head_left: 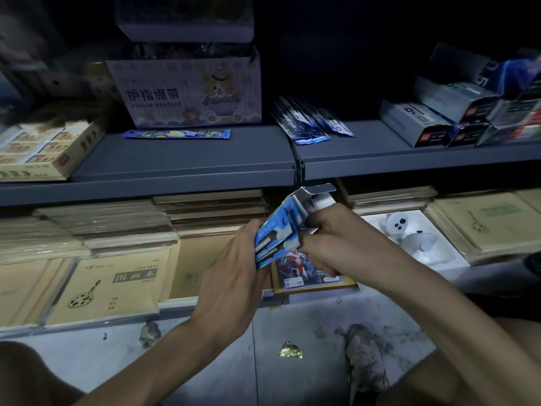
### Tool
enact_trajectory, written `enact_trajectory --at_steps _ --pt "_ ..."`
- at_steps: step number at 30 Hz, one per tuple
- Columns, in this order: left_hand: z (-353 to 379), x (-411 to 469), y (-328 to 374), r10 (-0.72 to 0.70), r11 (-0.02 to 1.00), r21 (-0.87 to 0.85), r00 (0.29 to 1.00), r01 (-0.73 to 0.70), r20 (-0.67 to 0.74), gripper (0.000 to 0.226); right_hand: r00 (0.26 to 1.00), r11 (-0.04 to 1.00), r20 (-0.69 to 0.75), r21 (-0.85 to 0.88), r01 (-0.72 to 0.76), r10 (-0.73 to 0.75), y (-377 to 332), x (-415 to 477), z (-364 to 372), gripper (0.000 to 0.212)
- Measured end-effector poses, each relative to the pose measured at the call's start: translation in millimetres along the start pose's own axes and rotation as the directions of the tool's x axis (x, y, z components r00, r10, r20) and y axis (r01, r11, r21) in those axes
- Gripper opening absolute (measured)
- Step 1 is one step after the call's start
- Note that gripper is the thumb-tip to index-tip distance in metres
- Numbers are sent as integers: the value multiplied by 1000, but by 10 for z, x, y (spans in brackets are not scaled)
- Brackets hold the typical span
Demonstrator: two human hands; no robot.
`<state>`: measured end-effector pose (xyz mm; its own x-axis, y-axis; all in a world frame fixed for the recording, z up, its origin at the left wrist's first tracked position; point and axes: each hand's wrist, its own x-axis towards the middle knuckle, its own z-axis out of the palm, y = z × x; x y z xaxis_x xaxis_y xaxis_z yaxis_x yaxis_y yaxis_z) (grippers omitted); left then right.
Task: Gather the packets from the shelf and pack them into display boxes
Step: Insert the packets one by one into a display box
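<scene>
Head view only. Found a stack of blue packets [273, 241] in mid-air, just below the front edge of the grey shelf [181, 159]. Logged left hand [234, 259] as clenched round the stack's lower end, thumb hidden. Logged right hand [330, 230] as curled round the display box [313, 202], top flap open, box also just below the shelf edge. Marked more loose packets [310, 121] lying on top of the shelf, well above both hands, not yet gathered. Judged risks: could snag the leading packets on the open flap and buckle them; could fan or spill the stack to the floor under the shelf if the left grip slackened, foil looking slick; could miss the box mouth in such dim light. Read the stack's long axis as slanted, lower end away from the shelf, upper end pointing up toward the shelf edge and at the box mouth. Could not tell how far inside.
</scene>
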<state>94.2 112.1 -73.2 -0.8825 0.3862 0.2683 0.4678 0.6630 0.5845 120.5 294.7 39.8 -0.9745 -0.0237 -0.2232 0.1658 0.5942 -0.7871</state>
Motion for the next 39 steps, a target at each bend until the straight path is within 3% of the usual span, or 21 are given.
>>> enact_trajectory --at_steps 4,9,19,24,27,29,32,39 --pt "-19 17 35 26 1000 -9 1000 -26 2 54 996 998 -73 -30 51 -53 36 -38 -27 12" --pt "-46 14 38 -12 997 -75 1000 11 -15 54 988 991 -122 87 103 -92 41 -98 -125 22" --pt "-9 12 68 11 1000 -29 1000 -10 19 47 997 999 -77 45 -1 4 73 -29 -37 23" --pt "-75 47 124 -37 998 -59 999 38 32 62 921 988 -359 -57 140 -152 99 -87 -52 21" --pt "-99 12 115 -64 996 -58 998 65 18 55 849 969 -468 -81 235 -245 83 -152 -53 12" --pt "-109 2 118 -74 996 -42 997 74 2 53 849 959 -470 18 283 -242 65 -167 -8 3" --pt "-112 10 148 -63 998 -26 998 62 -5 59 886 945 -418 152 288 -203 57 -166 114 23" --pt "-148 2 239 -58 996 65 998 56 27 73 882 958 -407 49 281 -238 96 -74 313 24"
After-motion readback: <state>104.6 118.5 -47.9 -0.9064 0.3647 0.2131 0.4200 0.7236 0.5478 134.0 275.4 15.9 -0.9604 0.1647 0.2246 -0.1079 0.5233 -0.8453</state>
